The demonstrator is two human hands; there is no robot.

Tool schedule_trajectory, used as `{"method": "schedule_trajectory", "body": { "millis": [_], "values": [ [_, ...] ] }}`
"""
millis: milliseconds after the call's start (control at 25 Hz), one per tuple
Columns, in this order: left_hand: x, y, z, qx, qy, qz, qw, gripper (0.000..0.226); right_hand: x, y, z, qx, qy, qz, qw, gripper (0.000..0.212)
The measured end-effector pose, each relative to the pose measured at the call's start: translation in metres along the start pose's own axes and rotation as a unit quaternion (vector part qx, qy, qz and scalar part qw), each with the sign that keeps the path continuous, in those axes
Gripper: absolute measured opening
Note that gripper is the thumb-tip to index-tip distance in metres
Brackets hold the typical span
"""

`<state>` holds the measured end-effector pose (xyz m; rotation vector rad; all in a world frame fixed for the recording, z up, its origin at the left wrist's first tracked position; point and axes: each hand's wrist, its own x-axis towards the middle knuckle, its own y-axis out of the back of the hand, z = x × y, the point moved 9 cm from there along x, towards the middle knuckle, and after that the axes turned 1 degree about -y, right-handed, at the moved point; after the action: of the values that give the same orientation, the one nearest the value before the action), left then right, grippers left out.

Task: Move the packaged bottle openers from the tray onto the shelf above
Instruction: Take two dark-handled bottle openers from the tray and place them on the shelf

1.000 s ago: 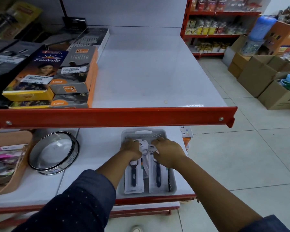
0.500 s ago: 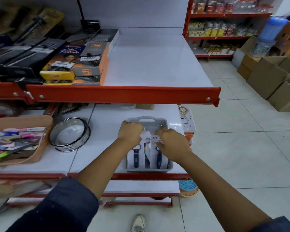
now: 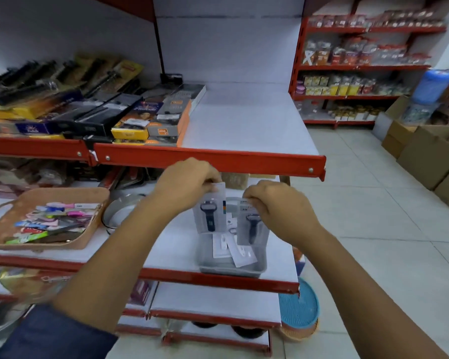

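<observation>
Half a second ago both hands pressed down on the carded bottle openers lying in the grey tray [image 3: 259, 265]; now each has lifted one clear of it. The left hand [image 3: 189, 182] pinches the top edge of one packaged bottle opener [image 3: 209, 213], which hangs just under the red lip of the upper shelf [image 3: 244, 130]. The right hand [image 3: 280, 206] pinches the top of a second packaged opener [image 3: 250, 224], held a little lower and just beside the first. A few white cards [image 3: 231, 248] remain in the tray, which sits near the front edge of the white lower shelf [image 3: 171, 244]. To the left stand a woven basket [image 3: 62, 200] and stacked boxes [image 3: 153, 120]; cardboard cartons [image 3: 425, 151] line the tiled floor [image 3: 373, 229] on the right.
</observation>
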<state>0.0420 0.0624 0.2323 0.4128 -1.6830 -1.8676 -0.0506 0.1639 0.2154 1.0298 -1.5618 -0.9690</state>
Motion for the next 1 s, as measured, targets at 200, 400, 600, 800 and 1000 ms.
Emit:
{"method": "schedule_trajectory", "body": {
  "millis": [200,400,600,800,1000],
  "values": [
    [0.015,0.102,0.028,0.011,-0.099,0.094,0.991,0.027,0.035,0.096,-0.005,0.036,0.019,0.096,0.995,0.027],
    [0.062,0.159,0.026,0.006,-0.146,0.149,0.978,0.028,0.095,0.145,0.008,0.072,0.005,0.160,0.984,0.030],
    [0.135,0.168,-0.003,-0.029,-0.142,0.150,0.978,0.022,0.172,0.148,0.032,0.089,-0.042,0.155,0.983,0.031],
    [0.199,0.126,-0.026,-0.060,-0.123,0.051,0.989,0.022,0.234,0.099,0.067,0.151,-0.125,0.069,0.978,0.030],
    [0.233,0.055,-0.066,-0.089,-0.060,-0.066,0.992,0.023,0.251,0.022,0.091,0.174,-0.194,-0.041,0.965,0.017]
  ]
}}
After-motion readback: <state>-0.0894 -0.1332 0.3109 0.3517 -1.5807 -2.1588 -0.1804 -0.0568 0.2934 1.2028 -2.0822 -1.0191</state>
